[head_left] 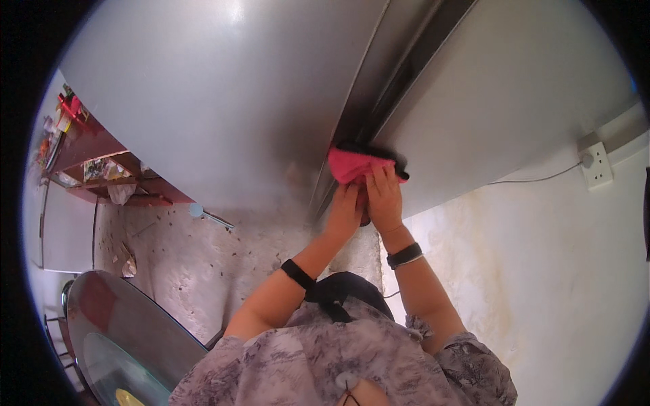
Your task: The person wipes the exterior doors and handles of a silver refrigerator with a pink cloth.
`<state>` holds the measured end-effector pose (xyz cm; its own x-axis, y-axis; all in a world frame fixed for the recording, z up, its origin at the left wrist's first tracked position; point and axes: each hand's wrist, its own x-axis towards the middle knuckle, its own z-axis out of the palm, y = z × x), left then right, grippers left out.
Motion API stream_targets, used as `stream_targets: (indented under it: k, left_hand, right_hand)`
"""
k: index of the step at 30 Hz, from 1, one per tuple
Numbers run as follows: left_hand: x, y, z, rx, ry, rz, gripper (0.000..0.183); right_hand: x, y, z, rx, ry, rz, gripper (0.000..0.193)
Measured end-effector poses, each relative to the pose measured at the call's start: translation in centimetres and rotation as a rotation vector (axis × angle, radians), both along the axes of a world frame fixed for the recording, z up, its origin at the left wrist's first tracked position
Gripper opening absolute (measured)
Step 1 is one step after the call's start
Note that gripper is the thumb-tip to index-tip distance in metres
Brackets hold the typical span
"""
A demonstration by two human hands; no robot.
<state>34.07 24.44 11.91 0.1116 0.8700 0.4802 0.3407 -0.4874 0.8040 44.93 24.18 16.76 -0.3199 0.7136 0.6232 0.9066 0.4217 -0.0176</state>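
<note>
A pink cloth with a black edge (359, 164) is bunched against the dark seam (379, 101) along the side of a large silver-grey refrigerator (237, 88). My right hand (384, 197) grips the cloth from the right, its fingers pointing up over the pink fabric. Close beside it, my left hand (346, 211) has its fingers closed on the cloth's lower part. Some of the left fingertips are hidden in the fold. Both wrists wear black bands.
At right, a white wall socket (596, 166) has a grey cord plugged in. A glass-topped table (128, 325) stands lower left. Dark red shelves (101, 162) with mixed items are at far left. On the debris-strewn floor (183, 264) lies a light-blue-headed tool (196, 210).
</note>
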Motion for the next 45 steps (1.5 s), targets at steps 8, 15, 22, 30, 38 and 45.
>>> stream_targets:
  k: [8,15,22,30,38,45]
  left_hand:
    - [-0.2,-3.1,-4.3,-0.105,0.100,-0.024,0.041]
    - [2.9,-0.1,6.7,0.079,-0.167,0.130,0.042]
    - [4.1,-0.4,8.8,0.181,-0.165,0.348,0.039]
    - [6.3,-0.9,-9.9,-0.131,-0.286,0.162,0.051]
    - [6.3,-0.1,10.8,0.243,-0.093,0.279,0.044]
    - [8.2,0.4,15.3,0.502,-0.279,0.379,0.043]
  right_hand:
    - [1.3,-1.1,-3.0,-0.242,-0.097,0.071,0.037]
    - [1.7,2.7,9.1,0.265,-0.101,0.136,0.031]
    - [1.4,2.6,11.2,0.367,0.005,0.268,0.029]
    - [4.9,1.6,-3.1,-0.207,-0.095,0.430,0.032]
    - [4.9,3.4,12.1,0.418,0.108,0.227,0.037]
    - [4.0,4.8,17.3,0.664,-0.012,0.234,0.038]
